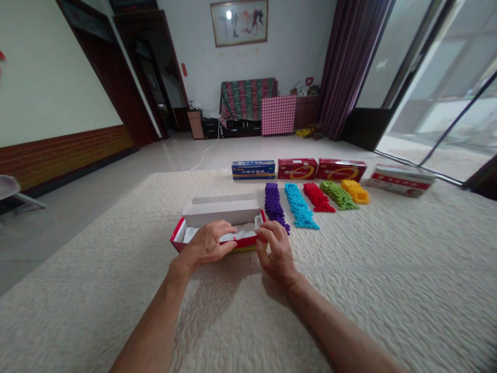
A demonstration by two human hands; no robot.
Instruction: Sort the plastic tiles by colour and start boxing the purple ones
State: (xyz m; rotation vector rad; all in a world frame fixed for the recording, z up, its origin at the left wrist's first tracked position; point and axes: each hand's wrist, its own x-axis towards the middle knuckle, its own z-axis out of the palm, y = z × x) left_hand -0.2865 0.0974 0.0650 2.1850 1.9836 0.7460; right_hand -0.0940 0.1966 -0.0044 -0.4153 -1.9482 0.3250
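A long cardboard box (179,234), red outside and white inside, lies open on the quilted cover, its lid (225,213) raised at the back. White paper-like material (244,230) shows inside; whatever lies under it is hidden. My left hand (212,242) straddles the front wall, fingers over the inside and thumb along the front. At the right end, my right hand (276,251) has its fingers bent round the corner beside a small white end flap (258,221). Just behind that hand is a strip of purple interlocking plastic pieces (274,203).
Right of the purple strip lie blue (298,204), red (318,198), green (339,195) and yellow (355,191) plastic pieces. Behind them stand a blue box (253,170), two red boxes (297,169) (341,170) and a white-and-red box (402,180). A stool (13,186) stands at far left.
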